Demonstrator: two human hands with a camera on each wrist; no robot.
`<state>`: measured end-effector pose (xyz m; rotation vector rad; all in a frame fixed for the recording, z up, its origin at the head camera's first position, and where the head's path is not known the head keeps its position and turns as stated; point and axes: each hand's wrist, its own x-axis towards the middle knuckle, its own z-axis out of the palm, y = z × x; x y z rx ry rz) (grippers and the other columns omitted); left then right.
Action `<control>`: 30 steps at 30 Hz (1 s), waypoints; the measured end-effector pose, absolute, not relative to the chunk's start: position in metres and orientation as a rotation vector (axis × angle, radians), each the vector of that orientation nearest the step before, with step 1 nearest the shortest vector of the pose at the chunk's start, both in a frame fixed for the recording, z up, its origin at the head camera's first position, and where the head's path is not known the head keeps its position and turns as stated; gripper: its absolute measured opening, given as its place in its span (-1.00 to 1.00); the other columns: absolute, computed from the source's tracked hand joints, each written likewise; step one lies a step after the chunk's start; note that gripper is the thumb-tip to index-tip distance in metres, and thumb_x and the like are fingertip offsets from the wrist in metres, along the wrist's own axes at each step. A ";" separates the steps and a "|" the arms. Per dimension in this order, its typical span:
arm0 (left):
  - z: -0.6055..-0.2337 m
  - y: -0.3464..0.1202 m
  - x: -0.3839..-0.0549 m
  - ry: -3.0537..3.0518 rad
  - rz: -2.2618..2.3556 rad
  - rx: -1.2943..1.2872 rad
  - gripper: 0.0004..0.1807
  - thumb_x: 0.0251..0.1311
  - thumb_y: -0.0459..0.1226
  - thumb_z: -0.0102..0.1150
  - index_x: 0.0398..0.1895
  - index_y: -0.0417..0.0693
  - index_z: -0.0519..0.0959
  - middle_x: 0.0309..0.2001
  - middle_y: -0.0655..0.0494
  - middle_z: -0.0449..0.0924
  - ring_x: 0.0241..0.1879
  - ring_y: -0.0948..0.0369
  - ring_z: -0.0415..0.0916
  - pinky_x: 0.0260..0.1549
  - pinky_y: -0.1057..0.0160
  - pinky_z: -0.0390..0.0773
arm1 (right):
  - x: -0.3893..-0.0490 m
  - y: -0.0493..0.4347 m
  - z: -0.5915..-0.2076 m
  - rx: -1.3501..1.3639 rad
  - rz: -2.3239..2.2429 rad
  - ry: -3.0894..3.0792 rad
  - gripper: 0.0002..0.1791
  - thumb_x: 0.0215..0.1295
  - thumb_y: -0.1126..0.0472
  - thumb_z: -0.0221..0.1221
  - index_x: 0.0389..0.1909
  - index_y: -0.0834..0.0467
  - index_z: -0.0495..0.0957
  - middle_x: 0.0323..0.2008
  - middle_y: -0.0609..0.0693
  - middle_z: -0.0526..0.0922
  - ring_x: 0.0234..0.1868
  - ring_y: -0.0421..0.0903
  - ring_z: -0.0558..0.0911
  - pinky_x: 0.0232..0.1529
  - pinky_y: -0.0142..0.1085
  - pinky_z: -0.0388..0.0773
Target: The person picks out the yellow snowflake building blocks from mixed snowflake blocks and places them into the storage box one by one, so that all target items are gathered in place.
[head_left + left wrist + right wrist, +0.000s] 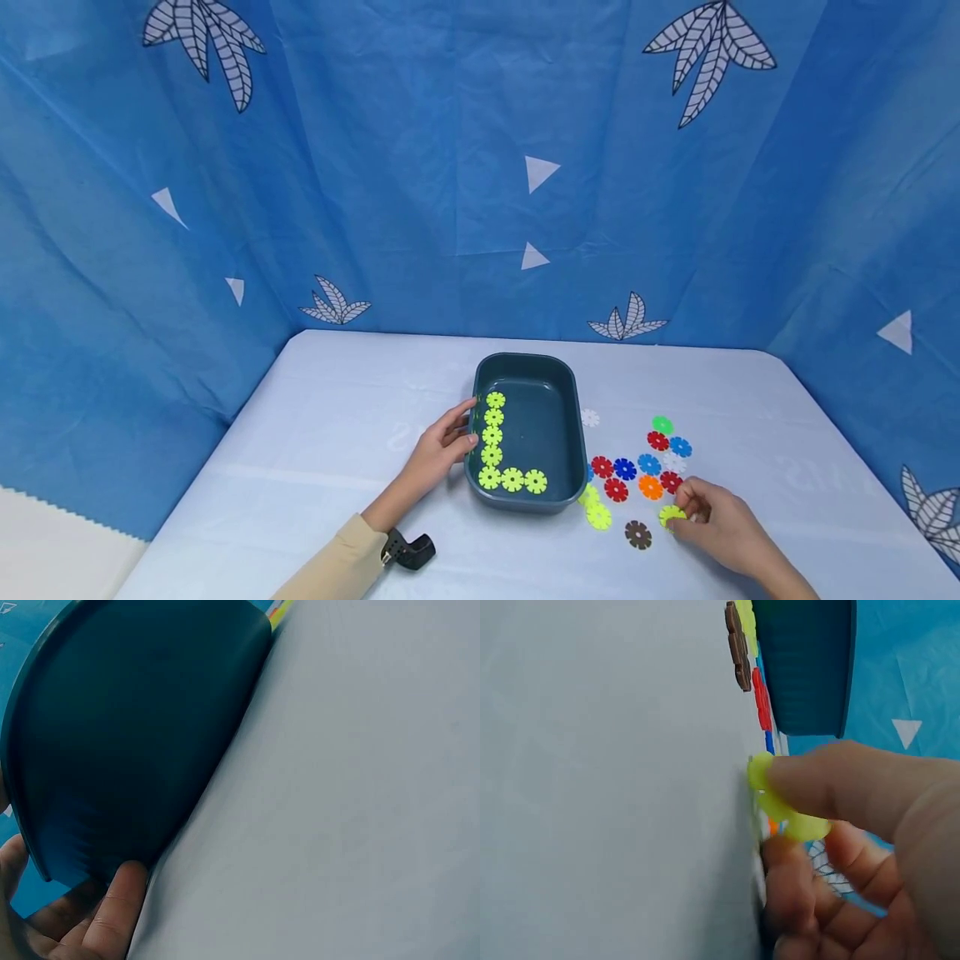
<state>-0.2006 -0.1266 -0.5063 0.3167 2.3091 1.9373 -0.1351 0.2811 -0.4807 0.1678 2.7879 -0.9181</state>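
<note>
A dark teal plastic box (542, 425) stands on the table, with yellow-green notched discs (491, 436) laid in an L inside it. My left hand (442, 442) holds the box's left side, thumb and index finger at the rim. In the left wrist view, fingertips (120, 904) touch its outer wall. My right hand (716, 523) pinches a yellow-green notched disc (670, 516) between thumb and fingers, close to the table. The right wrist view shows my thumb across that disc (806, 827), covering part of it. A brown disc (638, 535) lies left of this hand.
Red (617, 489), blue (625, 469), orange (651, 487), green (662, 425) and white discs lie loose right of the box. Some yellow-green discs (598, 516) overlap by its lower right corner. Blue patterned cloth (375, 167) hangs around the white table (337, 417).
</note>
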 end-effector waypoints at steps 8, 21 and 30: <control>-0.507 -0.126 -0.201 2.296 1.939 0.323 -0.34 0.42 -0.23 0.16 0.56 0.07 0.26 0.39 -0.31 0.39 0.34 -0.20 0.47 -0.01 0.17 0.76 | -0.137 0.284 -0.484 0.217 -1.125 2.695 -0.81 0.15 0.34 0.39 -0.24 0.23 0.61 -0.44 -0.03 0.57 -0.43 -0.15 0.48 -0.46 -0.46 0.51; -0.505 -0.127 -0.200 2.279 1.951 0.330 -0.33 0.41 -0.25 0.16 0.56 0.04 0.25 0.40 -0.32 0.38 0.34 -0.20 0.46 -0.01 0.17 0.76 | -0.137 0.293 -0.483 0.233 -1.416 2.481 -0.65 0.33 0.31 0.26 0.09 0.36 0.63 -0.11 0.06 0.76 -0.31 -0.17 0.65 -0.24 -0.40 0.75; -0.507 -0.128 -0.201 2.300 1.933 0.348 -0.33 0.43 -0.23 0.14 0.57 0.03 0.24 0.40 -0.31 0.38 0.34 -0.20 0.46 0.00 0.17 0.76 | -0.140 0.304 -0.489 0.137 -1.624 2.189 -0.51 0.42 0.30 0.17 0.25 0.53 0.44 -0.04 0.01 0.75 -0.17 -0.23 0.75 -0.09 -0.28 0.78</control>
